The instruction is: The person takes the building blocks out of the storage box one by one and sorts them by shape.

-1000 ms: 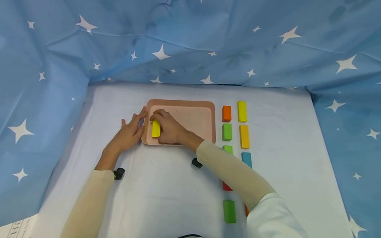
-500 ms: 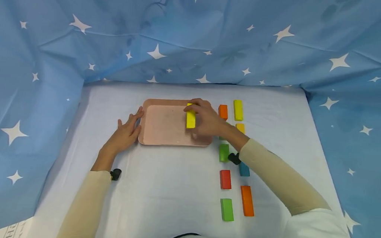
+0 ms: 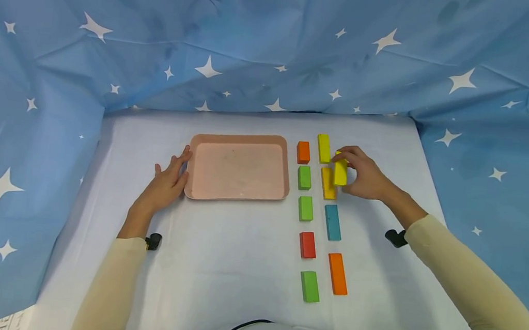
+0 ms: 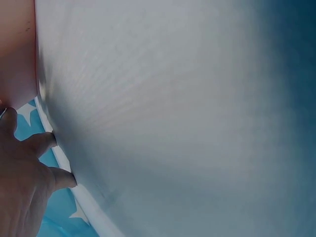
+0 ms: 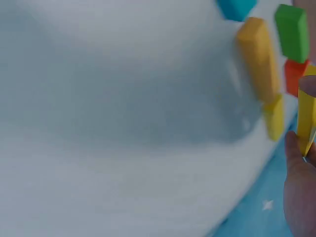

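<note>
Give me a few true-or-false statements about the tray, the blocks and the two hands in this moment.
1. The right hand holds a yellow block. True.
2. The pink tray has blocks in it. False: nothing lies in it.
3. The left hand touches the tray's left edge. True.
4. The teal block lies left of the tray. False: it lies to its right, among the rows of blocks.
5. The left hand grips a red block. False: the red block lies on the white cloth, untouched.
</note>
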A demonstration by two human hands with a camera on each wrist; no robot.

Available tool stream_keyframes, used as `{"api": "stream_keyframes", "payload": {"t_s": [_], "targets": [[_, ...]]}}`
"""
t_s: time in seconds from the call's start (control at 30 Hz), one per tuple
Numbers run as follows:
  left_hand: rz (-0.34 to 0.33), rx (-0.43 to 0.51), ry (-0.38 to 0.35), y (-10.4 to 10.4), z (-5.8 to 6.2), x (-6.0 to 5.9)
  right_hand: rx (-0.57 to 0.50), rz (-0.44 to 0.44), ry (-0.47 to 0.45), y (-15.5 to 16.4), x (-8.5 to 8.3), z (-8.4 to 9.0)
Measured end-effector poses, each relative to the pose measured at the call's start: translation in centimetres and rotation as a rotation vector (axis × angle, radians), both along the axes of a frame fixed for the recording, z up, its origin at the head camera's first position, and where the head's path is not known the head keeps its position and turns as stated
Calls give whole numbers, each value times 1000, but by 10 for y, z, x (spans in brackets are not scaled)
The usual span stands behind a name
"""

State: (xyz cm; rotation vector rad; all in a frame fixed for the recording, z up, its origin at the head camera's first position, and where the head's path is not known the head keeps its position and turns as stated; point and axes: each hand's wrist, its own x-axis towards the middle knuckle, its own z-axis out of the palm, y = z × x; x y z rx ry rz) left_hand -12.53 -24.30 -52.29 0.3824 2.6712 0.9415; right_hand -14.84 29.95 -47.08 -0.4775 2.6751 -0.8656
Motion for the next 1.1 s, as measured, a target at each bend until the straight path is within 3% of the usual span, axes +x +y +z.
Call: {"api": "stream_keyframes", "payload": {"t_s": [0.2, 0.4, 1.1], "targets": [[1, 8, 8, 0, 0, -1, 56, -16, -33, 34, 21, -18], [1, 13, 8, 0, 1, 0, 69, 40, -47, 46, 35, -30], [1, 4, 2, -1, -3, -2, 110, 47, -78, 51, 48, -38]]}}
